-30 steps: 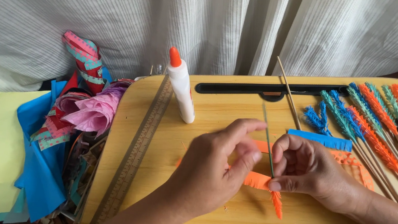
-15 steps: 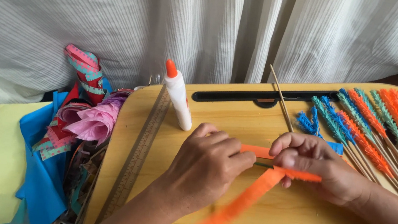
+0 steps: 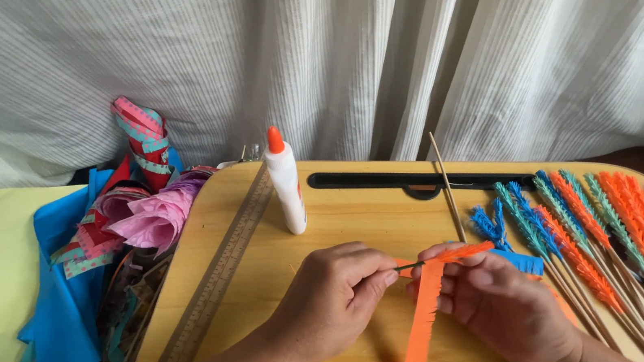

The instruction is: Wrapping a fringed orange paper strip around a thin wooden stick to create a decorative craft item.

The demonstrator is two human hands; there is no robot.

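Orange fringed paper strip [image 3: 424, 324] hangs from the fingers near the centre of the wooden lap table [image 3: 349, 225], its top end wound a few turns onto a thin stick [image 3: 410, 265] and the long free tail running down toward six o'clock. Most of the strip looks unwound as yet, so by my reading this stick is only just begun.

Left hand [image 3: 332, 301] has thumb and forefinger pinched shut on the stick's bare end. Right hand [image 3: 507, 310] is closed around the wrapped part, fingers pressed together on the crepe-like paper.

At two to three o'clock lies a row of finished sticks [image 3: 618, 234] — orange, teal and blue — each bristly and feathery along its upper length, bare wood below. A short blue fringe piece [image 3: 521, 263] lies just beside the right hand, and one plain bare stick [image 3: 448, 188] lies at twelve o'clock, across a dark slot in the board.

At eleven o'clock stands a white glue bottle [image 3: 286, 189] with an orange tip — smooth plastic, upright. A long ruler [image 3: 219, 275] lies along the table's left edge. At nine o'clock sits a heap of coloured ribbons and paper [image 3: 130, 207], soft and crumpled, over flat yellow and blue sheets [image 3: 7, 281]. Behind all hangs a ribbed white curtain [image 3: 338, 52].
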